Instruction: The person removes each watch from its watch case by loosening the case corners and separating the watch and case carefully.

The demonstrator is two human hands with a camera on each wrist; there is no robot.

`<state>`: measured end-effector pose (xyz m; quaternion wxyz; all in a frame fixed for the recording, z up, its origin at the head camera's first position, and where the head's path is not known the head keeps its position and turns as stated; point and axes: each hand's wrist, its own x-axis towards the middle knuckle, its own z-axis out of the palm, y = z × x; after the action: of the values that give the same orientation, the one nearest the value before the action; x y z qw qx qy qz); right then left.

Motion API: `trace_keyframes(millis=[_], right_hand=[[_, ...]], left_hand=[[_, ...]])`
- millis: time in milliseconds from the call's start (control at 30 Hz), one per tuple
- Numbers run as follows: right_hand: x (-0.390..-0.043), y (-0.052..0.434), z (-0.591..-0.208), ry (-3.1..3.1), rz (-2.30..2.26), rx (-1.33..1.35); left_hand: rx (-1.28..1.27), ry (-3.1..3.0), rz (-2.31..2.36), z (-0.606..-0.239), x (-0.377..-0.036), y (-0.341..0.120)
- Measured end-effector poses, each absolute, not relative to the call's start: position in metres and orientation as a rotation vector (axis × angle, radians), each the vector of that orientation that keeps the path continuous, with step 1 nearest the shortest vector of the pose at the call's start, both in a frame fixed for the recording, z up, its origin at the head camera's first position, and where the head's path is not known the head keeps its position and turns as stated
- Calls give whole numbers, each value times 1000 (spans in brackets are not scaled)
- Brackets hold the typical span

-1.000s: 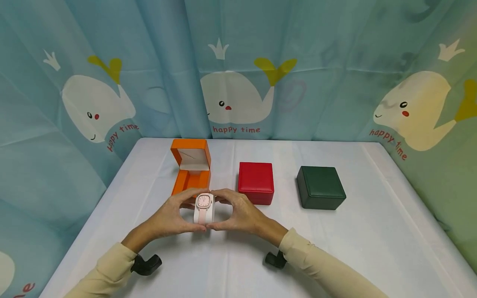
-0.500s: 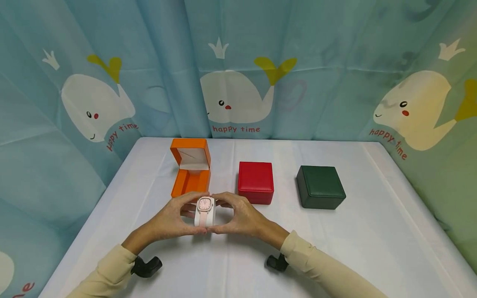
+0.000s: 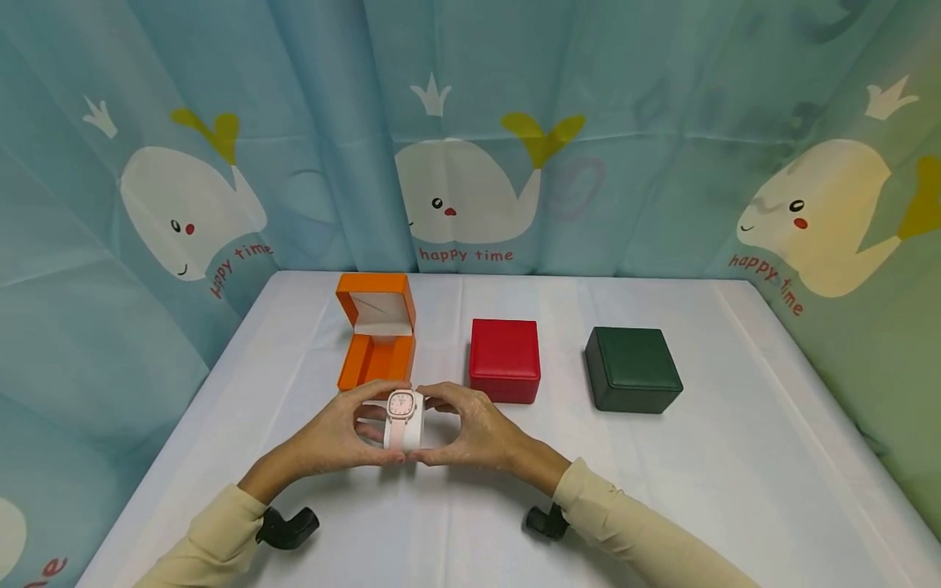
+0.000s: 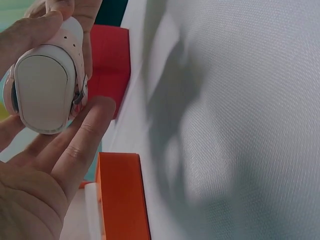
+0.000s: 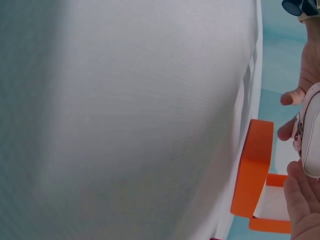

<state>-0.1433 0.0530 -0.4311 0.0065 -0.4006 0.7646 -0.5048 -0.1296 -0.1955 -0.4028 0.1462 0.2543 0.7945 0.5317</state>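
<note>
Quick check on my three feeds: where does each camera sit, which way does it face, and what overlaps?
Head: worn high, looking forward and down; left hand and right hand hold the watch; sleeves show.
Left wrist: low, along the tablecloth; palm and fingers show.
Right wrist: low, across the cloth toward the orange box; fingertips show.
Shared: watch and orange box appear in all three.

Open orange box [image 3: 376, 339] and red box [image 3: 505, 360] stand close behind both hands — table [image 3: 735, 457] rightward open
</note>
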Motion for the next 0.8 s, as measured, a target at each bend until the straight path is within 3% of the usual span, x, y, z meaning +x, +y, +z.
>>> trace_keyframes(millis=[800], right_hand=[[-141, 54, -430, 2481, -1531, -1187]], left_hand=[[719, 2249, 1554, -401, -127, -195]])
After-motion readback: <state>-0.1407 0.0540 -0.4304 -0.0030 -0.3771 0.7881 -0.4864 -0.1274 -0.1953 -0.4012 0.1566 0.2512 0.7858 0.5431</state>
